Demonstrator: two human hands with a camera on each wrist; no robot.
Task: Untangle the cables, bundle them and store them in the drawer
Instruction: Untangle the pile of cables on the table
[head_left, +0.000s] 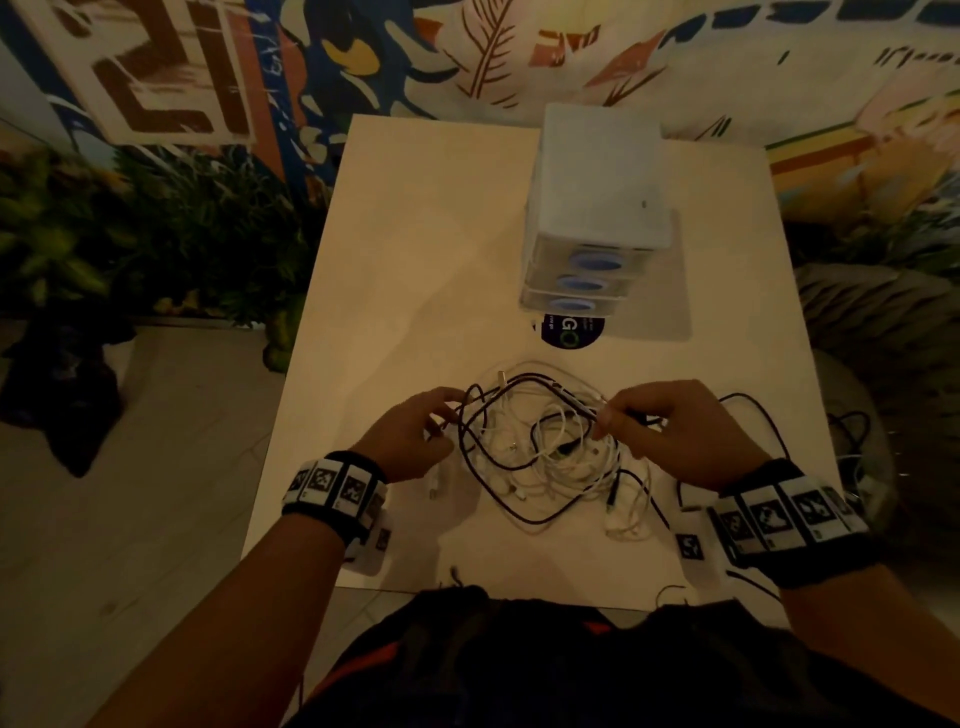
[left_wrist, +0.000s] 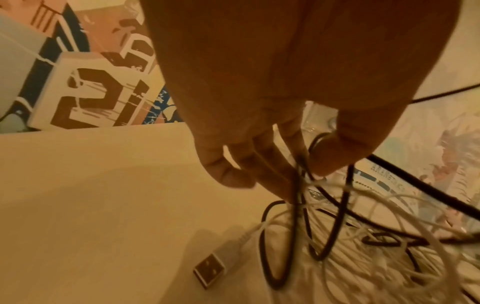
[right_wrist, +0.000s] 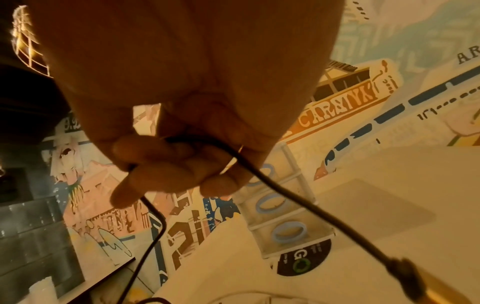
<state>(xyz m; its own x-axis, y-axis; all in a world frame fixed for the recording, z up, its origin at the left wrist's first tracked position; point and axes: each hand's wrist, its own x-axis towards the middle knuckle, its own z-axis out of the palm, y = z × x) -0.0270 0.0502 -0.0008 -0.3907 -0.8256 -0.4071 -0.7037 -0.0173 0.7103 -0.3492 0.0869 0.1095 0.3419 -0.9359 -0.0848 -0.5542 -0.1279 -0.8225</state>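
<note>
- The right hand (right_wrist: 182, 164) curls round a black cable (right_wrist: 298, 207) near its plug (right_wrist: 415, 273); that plug hangs free of the fingers.
- The left hand (left_wrist: 272, 160) pinches black and white strands at the left edge of the tangle (head_left: 545, 447).
- The tangle lies on the table (head_left: 415, 234) between the hands; a white USB plug (left_wrist: 210, 269) rests beside it.
- Step, as I judge it: untangling, just begun; nothing is bundled.
- Next calls for drawing the black cable's end back through the loops while the left hand steadies the heap.
- Count: one drawer unit (head_left: 597, 208) behind the heap, with three drawers, all closed; black and white cables both, number unclear in the knot.
</note>
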